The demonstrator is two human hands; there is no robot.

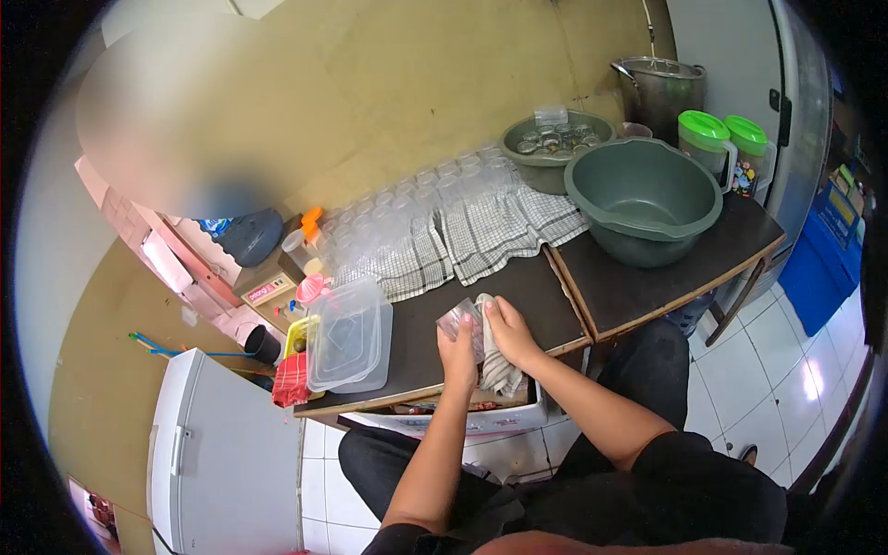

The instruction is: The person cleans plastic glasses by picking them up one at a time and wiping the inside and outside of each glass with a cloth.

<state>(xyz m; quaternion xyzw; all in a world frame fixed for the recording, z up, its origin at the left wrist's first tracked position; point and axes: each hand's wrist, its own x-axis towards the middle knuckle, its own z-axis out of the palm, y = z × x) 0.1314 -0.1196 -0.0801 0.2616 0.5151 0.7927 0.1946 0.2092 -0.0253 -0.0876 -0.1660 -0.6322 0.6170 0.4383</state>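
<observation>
In front of me, over the dark table's front edge, my left hand [456, 353] is closed around a clear plastic cup [452, 320]. My right hand [511, 335] grips a pale striped cloth [499, 372], which hangs down below the fingers. The cloth's upper end meets the cup's side; whether any of it is inside the cup I cannot tell. Behind my hands, checked cloths [499, 227] lie along the table, with rows of clear plastic cups [407, 199] standing on them.
At right stand a large green basin [643, 208], a smaller basin [546, 171] holding glass-like items, a metal pot [661, 92] and green-lidded pitchers [708, 134]. Left of my hands are clear plastic containers [350, 338] and a red cloth [291, 380]. A white chest freezer [231, 453] stands lower left.
</observation>
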